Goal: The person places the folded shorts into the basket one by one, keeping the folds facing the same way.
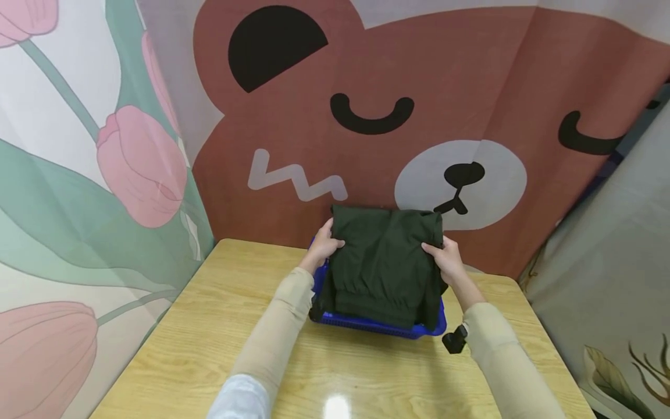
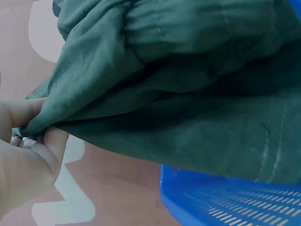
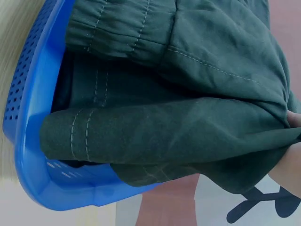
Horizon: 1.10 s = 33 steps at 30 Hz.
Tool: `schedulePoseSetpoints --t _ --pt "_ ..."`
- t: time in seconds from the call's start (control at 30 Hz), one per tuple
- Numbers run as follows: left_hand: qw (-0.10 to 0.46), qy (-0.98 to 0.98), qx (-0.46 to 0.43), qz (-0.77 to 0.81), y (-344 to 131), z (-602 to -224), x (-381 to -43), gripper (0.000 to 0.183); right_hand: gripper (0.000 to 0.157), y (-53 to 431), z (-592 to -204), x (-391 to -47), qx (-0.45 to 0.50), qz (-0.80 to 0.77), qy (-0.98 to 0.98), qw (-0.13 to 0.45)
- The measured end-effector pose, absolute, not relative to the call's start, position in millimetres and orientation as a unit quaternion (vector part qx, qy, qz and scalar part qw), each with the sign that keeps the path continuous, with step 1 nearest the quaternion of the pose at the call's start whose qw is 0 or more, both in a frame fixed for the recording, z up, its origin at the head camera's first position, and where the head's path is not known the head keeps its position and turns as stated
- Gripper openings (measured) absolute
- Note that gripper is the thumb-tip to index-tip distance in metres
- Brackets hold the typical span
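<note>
Folded dark green pants (image 1: pixel 384 256) with a gathered elastic waistband lie over a blue plastic basket (image 1: pixel 438 327), their far end raised off it. My left hand (image 1: pixel 321 247) pinches the far left corner, thumb on top. On the opposite side my right hand (image 1: pixel 447 259) grips the far right corner the same way. In the left wrist view, the left hand (image 2: pixel 33 157) bunches the cloth between thumb and fingers. The right wrist view shows stitched hems of the pants (image 3: pixel 141 132) over the basket's rim (image 3: pixel 26 155); the right hand (image 3: pixel 289 165) is partly hidden by cloth.
The basket stands on a wooden table (image 1: pixel 235 326) near its back edge. Behind it hangs a bear-print cloth (image 1: pixel 293 134), with a tulip-print cloth (image 1: pixel 141 169) at left and a pale curtain (image 1: pixel 617 244) at right. A small black device (image 1: pixel 454 340) sits at the right wrist.
</note>
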<state>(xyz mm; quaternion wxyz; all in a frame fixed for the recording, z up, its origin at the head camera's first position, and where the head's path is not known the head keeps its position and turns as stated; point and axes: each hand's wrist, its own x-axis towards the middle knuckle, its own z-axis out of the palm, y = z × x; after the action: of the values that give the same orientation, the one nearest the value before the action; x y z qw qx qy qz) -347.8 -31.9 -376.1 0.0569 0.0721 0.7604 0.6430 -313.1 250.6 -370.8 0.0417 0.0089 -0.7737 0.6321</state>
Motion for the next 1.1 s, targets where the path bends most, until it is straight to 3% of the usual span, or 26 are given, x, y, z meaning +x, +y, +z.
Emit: schedulePoseSetpoints --t 0.37,0.53,0.67,0.8,0.93,1.0,1.1 --pt "0.032 0.770 0.077 0.632 -25 -379 -361 0.071 0.042 252 -374 -331 -0.007 0.597 -0.799 0.068" --pt "0.008 0.777 0.076 0.625 -22 -386 -365 0.070 0.044 253 -379 -336 -0.019 0.596 -0.800 0.068" --pt "0.019 0.776 0.061 0.627 -22 -388 -361 0.068 0.047 254 -387 -338 -0.035 0.598 -0.798 0.059" --pt "0.015 0.780 0.043 0.624 -23 -405 -373 0.071 0.048 255 -394 -340 -0.043 0.600 -0.797 0.063" --pt "-0.026 0.785 0.062 0.616 -25 -465 -419 0.074 0.052 259 -402 -343 -0.042 0.598 -0.798 0.061" --pt "-0.019 0.788 0.052 0.614 -23 -480 -428 0.073 0.054 260 -407 -344 -0.046 0.596 -0.800 0.053" --pt "0.023 0.786 0.012 0.618 -20 -465 -408 0.069 0.057 263 -416 -344 -0.055 0.593 -0.802 0.037"
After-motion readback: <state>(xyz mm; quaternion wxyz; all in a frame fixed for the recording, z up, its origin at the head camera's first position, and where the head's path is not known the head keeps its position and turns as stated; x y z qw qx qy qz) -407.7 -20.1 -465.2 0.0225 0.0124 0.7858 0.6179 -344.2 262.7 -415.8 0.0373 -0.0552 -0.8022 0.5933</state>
